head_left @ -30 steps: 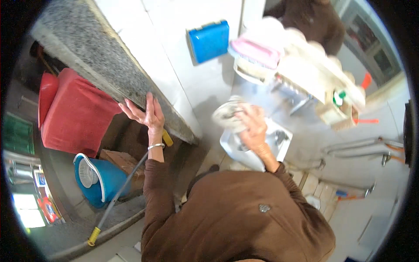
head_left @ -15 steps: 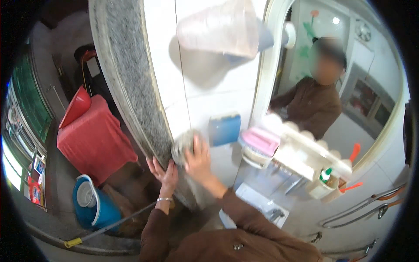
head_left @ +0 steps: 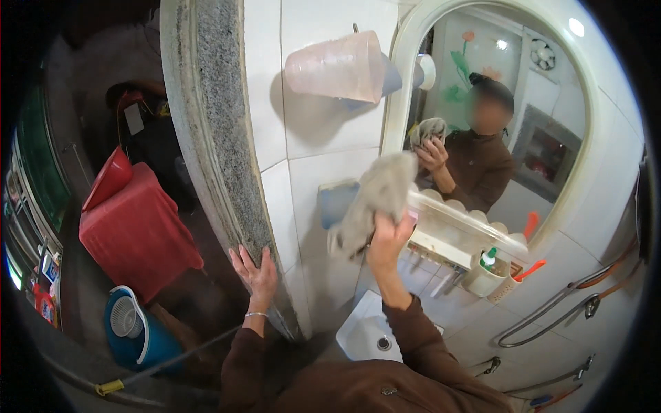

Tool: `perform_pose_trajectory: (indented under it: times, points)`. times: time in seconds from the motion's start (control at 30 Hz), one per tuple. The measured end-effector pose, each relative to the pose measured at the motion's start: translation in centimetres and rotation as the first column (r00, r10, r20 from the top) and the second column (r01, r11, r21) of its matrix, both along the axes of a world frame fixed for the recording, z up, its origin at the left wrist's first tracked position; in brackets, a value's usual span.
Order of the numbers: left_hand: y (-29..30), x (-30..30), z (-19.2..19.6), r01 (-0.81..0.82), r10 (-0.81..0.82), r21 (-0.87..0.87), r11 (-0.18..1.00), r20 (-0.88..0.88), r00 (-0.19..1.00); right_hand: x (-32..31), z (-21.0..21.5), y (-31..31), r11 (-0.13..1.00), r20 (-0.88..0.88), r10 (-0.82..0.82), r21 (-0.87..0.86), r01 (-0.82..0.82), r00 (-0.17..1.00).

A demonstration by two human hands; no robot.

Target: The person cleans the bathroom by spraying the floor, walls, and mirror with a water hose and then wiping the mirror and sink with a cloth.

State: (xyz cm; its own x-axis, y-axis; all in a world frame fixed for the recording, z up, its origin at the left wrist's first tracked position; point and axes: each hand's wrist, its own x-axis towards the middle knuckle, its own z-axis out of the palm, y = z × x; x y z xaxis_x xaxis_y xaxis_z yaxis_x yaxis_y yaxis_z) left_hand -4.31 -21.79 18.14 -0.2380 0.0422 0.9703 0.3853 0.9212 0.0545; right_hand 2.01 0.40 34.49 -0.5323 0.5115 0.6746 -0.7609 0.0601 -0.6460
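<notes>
A crumpled grey-beige cloth (head_left: pixel 382 193) is gripped in my right hand (head_left: pixel 390 244), raised in front of the lower left part of the mirror (head_left: pixel 544 96). The cloth is a little blurred, and it partly covers a blue box (head_left: pixel 337 203) on the tiled wall. I cannot tell whether it touches the mirror frame. With fingers spread, my left hand (head_left: pixel 256 279) rests against the lower part of the speckled grey stone door frame (head_left: pixel 224 103). The mirror reflects a hand with the cloth.
A pink translucent cup (head_left: pixel 337 69) juts from the wall. Below the mirror runs a cream shelf (head_left: pixel 447 241) with holders, above a white sink (head_left: pixel 365 327). Hoses (head_left: pixel 551 316) hang at right. Left of the door frame stand a red-draped table (head_left: pixel 138 234) and a blue bucket (head_left: pixel 131 344).
My right hand has lifted the cloth off the door frame's edge and moved it up and right toward the mirror. My left hand stays on the door frame. The view has shifted slightly.
</notes>
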Motion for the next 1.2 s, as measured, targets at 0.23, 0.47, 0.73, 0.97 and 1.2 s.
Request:
perform_pose_trajectory:
  times: [0.23,0.47,0.73,0.97,1.2]
  points:
    - [1.6,0.2,-1.2,-0.018,0.017,0.025,1.000,0.024,1.000,-12.1,0.9,-1.7,0.800,-0.023,-0.536,0.305,0.517,0.844]
    - [0.6,0.4,-1.4,-0.011,0.010,0.053,0.999,0.011,1.000,-5.2,-6.7,-9.2,0.499,-0.004,-0.341,0.847,0.185,0.940]
    - [-0.7,-0.5,-4.7,0.011,-0.011,-0.029,1.000,-0.008,1.000,3.2,7.1,-4.0,0.550,-0.153,0.374,0.831,-0.086,0.915]
    - [-1.2,-0.9,-3.6,0.033,-0.045,-0.086,0.996,-0.138,0.989,7.8,14.0,3.7,0.531,-0.592,0.073,0.704,0.471,0.803]
    - [-0.3,0.2,-1.6,0.028,-0.043,-0.088,0.996,-0.173,0.984,20.6,25.9,15.4,-0.578,-0.868,-0.490,0.390,0.717,0.078]
